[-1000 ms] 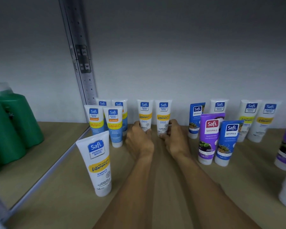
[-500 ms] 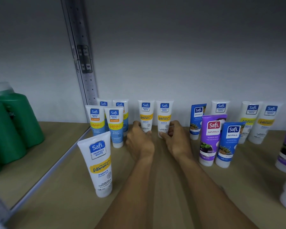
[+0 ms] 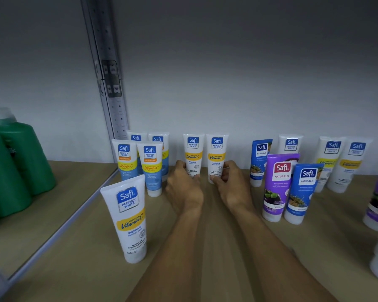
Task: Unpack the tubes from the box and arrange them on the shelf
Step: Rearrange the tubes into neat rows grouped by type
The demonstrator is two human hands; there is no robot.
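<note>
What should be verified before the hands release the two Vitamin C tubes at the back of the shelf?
1. Left hand grips left white tube: ok.
2. Right hand grips right white tube: ok.
3. Both tubes upright, labels forward: ok.
4. Caps seated flat on the shelf: cannot tell, hands hide them.
5. Clear of the oil-control tubes beside them: ok, apart.
6. Lone front tube upright: not ok, it leans.
</note>
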